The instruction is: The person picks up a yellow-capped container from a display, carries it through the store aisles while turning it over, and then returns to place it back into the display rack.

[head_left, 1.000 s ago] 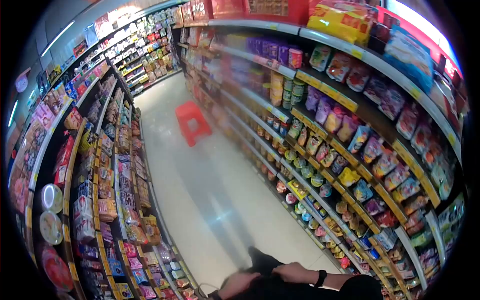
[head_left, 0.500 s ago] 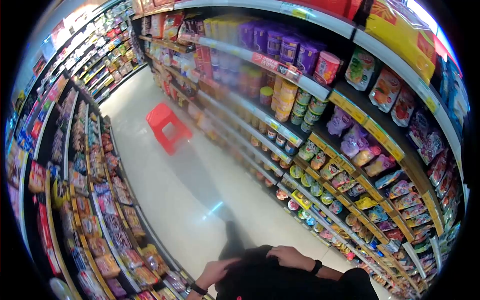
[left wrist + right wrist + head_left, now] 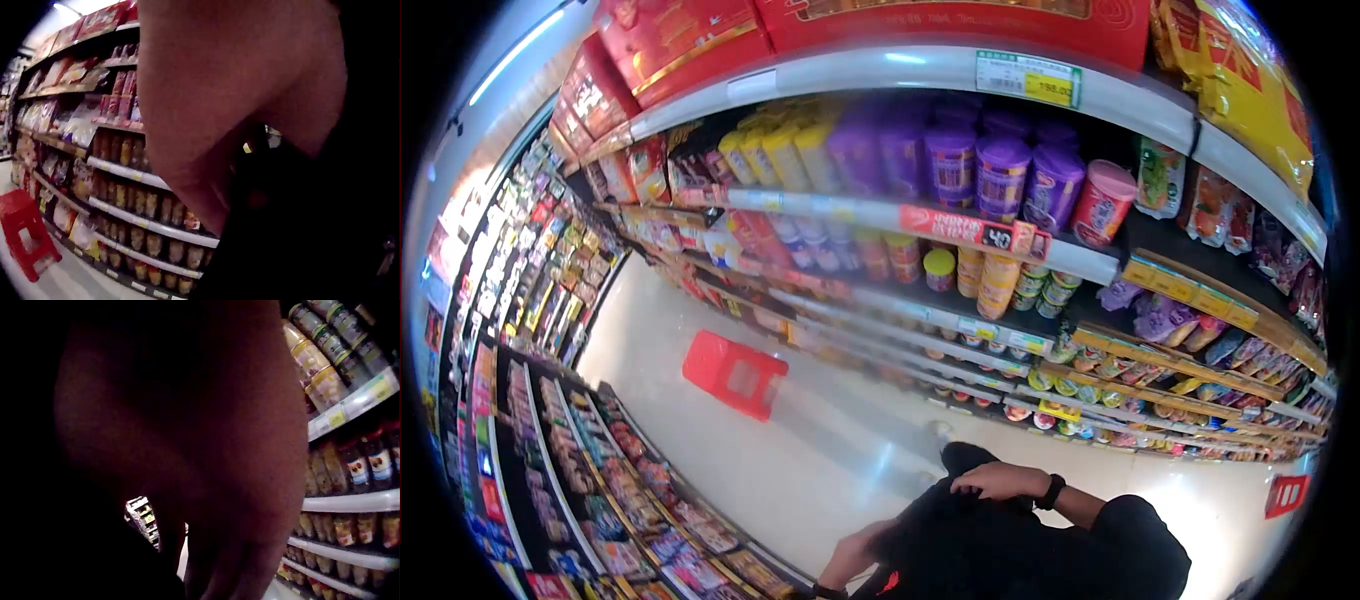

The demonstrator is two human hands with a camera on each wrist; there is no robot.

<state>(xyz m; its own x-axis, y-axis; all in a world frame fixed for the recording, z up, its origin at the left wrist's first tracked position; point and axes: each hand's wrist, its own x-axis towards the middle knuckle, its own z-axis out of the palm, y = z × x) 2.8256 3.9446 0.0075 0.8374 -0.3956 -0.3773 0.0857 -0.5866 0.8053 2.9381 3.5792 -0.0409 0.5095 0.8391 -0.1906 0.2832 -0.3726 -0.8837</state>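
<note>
My right hand [image 3: 1000,480] lies against the front of my black clothing [image 3: 990,545], its fingers loosely bent over the cloth. In the right wrist view that hand is dark, with fingers [image 3: 219,569] pointing down. Lower and to the left, my left hand [image 3: 862,552] rests at the clothing too, its fingertips hidden by the dark cloth. The left wrist view shows the back of the left hand [image 3: 200,87] close up, with a gap between thumb and fingers. No product shows in either hand.
A red plastic stool [image 3: 735,375] stands on the pale aisle floor [image 3: 840,440] ahead. The right-hand shelving holds purple canisters [image 3: 1000,175], a pink tub [image 3: 1105,203] and bagged snacks. Packed shelves [image 3: 610,490] run along the left. A red basket-like object [image 3: 1286,495] is at far right.
My view has swung towards the right-hand shelving, which looms larger with its purple canisters nearer. The stool has shifted left and turned in view. My hands stay at the front of my clothing.
</note>
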